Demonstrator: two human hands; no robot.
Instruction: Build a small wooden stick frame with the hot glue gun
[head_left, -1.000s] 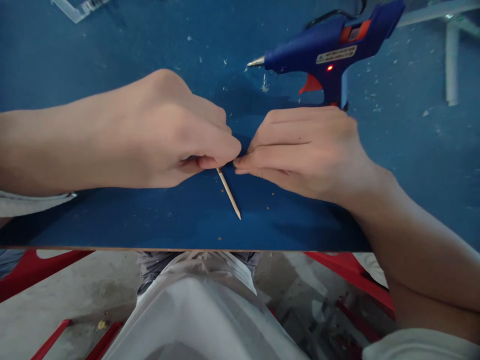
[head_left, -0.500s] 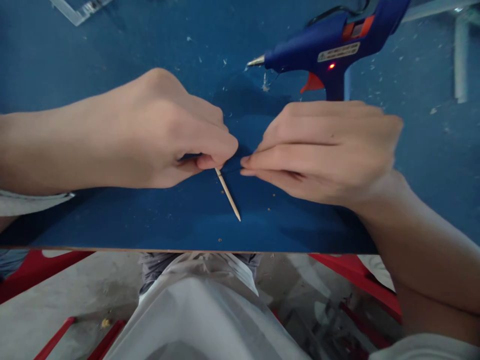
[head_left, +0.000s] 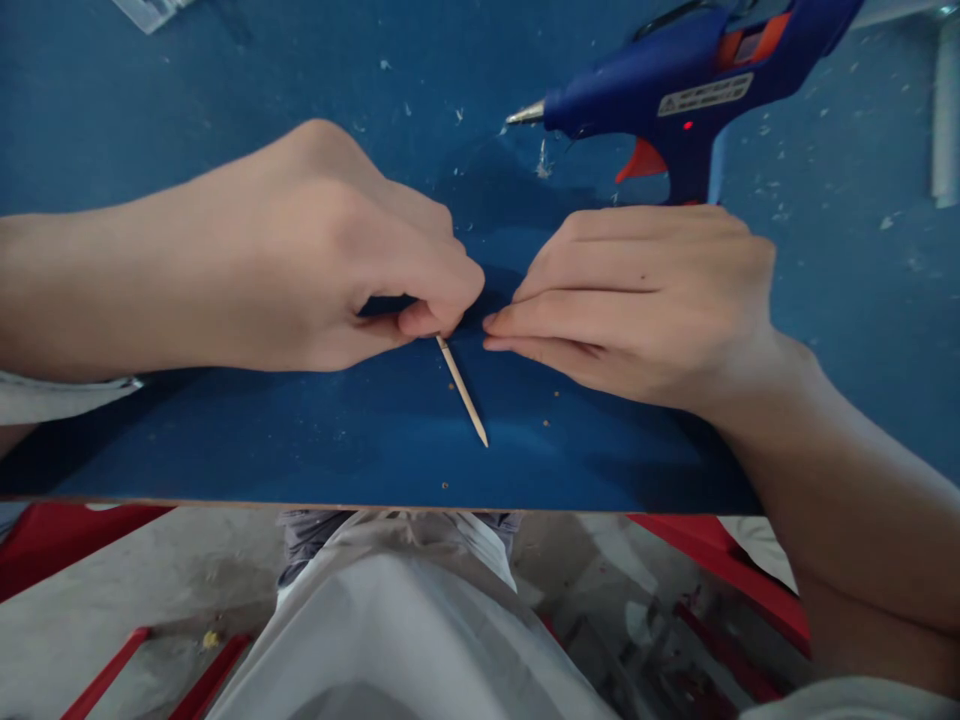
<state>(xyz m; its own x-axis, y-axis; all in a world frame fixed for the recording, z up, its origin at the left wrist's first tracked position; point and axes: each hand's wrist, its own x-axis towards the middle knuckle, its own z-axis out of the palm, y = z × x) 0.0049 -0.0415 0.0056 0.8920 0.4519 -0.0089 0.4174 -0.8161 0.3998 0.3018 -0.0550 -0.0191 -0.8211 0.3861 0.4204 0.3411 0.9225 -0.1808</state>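
Between the thumb and curled fingers of my left hand (head_left: 352, 260) is a thin pale wooden stick (head_left: 466, 398), its pointed end slanting down to the right above the blue table. A dark line circles the stick close to my fingertips; its upper part is hidden by the hand. To the right, my right hand (head_left: 637, 300) is closed in a pinch, its fingertips a short gap from the left hand. What those fingertips hold, if anything, is too small to make out.
Behind my right hand lies a blue glue gun (head_left: 637, 85) with a red light on, its metal nozzle pointing left. A clear plastic piece (head_left: 146, 10) is at the top left, a whitish stick (head_left: 945, 110) at the far right. Small crumbs dot the blue table (head_left: 225, 440).
The glue gun and the clear piece have shifted slightly in the view. Both hands keep nearly the same pose, and the stick stays in my left hand.
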